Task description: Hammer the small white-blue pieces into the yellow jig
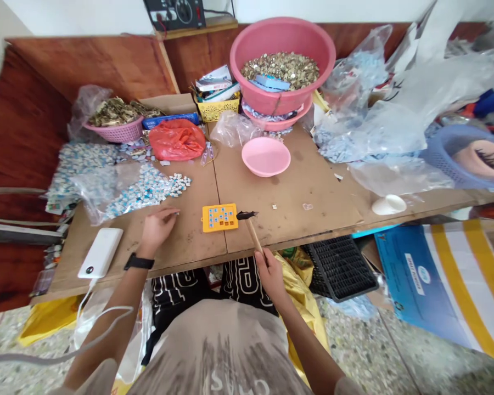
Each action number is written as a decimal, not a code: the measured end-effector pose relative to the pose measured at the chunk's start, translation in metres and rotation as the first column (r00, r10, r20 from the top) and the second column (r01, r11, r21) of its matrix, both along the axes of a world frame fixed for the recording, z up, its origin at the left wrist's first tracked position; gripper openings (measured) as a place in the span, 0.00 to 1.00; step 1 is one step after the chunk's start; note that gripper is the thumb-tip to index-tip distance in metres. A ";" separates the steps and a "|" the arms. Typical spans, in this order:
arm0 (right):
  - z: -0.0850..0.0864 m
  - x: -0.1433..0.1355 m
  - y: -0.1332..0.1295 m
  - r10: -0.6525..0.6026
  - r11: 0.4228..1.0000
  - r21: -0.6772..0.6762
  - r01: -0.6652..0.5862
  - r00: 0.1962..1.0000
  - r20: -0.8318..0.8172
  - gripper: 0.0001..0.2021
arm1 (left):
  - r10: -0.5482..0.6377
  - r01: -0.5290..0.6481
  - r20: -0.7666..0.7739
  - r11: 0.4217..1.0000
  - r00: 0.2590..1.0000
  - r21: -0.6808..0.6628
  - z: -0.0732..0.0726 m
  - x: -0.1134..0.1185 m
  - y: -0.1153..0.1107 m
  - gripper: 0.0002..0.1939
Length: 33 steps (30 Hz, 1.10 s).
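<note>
My left hand (158, 229), with a dark watch on the wrist, rests above the cardboard-covered tabletop. Its thumb and fingertips pinch a tiny pale piece too small to name. In my right hand (270, 274), at the table's front edge, is the wooden handle of a small hammer-like tool (253, 233) with a dark crosswise head. That head lies just beside the right end of a yellow tray (205, 219). Small blue-and-white pieces sit in many of the tray's cells; a few lower-right cells look brown. Left of it spreads a heap of similar pieces (150, 186).
A pink bowl (265, 159) stands behind the tray. Farther back are a large pink tub (247, 90) of metallic bits, a red bag (177, 141) and a purple basket (117, 131). A white power bank (101, 252) lies left, a white cup (389, 204) right.
</note>
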State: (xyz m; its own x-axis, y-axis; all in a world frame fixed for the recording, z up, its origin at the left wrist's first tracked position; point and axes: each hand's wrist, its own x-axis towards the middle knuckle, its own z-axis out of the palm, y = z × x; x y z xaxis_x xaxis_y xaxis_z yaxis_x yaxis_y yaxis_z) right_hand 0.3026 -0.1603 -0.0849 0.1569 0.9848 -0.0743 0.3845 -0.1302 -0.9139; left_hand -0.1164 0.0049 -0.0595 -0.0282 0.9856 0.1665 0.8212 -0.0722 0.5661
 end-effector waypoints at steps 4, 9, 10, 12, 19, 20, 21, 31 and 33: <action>-0.002 -0.003 -0.006 -0.022 1.000 0.016 0.022 1.000 0.009 0.26 | 0.015 -0.017 0.075 0.999 0.997 0.027 -0.001 0.000 -0.013 0.18; -0.004 -0.016 -0.015 -0.069 0.997 0.041 0.069 0.998 0.010 0.27 | 0.245 -0.248 0.044 0.961 0.969 0.123 -0.008 0.011 -0.023 0.18; -0.005 -0.019 -0.018 -0.086 0.995 0.043 0.085 0.996 0.010 0.27 | 0.286 -0.289 0.045 0.951 0.957 0.110 -0.010 0.014 -0.023 0.17; -0.007 -0.024 -0.024 -0.119 0.992 0.045 0.119 0.993 0.015 0.28 | 0.330 -0.333 0.048 0.940 0.943 0.070 -0.014 0.019 -0.022 0.15; -0.018 -0.027 -0.039 -0.191 0.980 0.060 0.190 0.981 0.017 0.29 | 0.253 -0.263 0.141 0.963 0.957 0.058 -0.020 0.026 -0.006 0.09; -0.019 -0.026 -0.039 -0.200 0.978 0.054 0.199 0.980 0.012 0.29 | 0.218 -0.231 0.172 0.971 0.961 0.064 -0.020 0.029 -0.005 0.08; -0.021 -0.025 -0.039 -0.209 0.977 0.047 0.209 0.978 0.007 0.29 | 0.176 -0.193 0.204 0.979 0.963 0.070 -0.020 0.035 -0.004 0.08; -0.015 -0.028 -0.037 -0.240 0.969 0.059 0.239 0.971 0.000 0.29 | -0.379 0.375 0.068 0.925 0.923 0.057 -0.003 0.140 -0.017 0.12; -0.010 -0.031 -0.037 -0.227 0.972 0.073 0.225 0.974 0.021 0.28 | -0.388 0.388 -0.009 0.920 0.922 0.053 -0.005 0.146 -0.014 0.11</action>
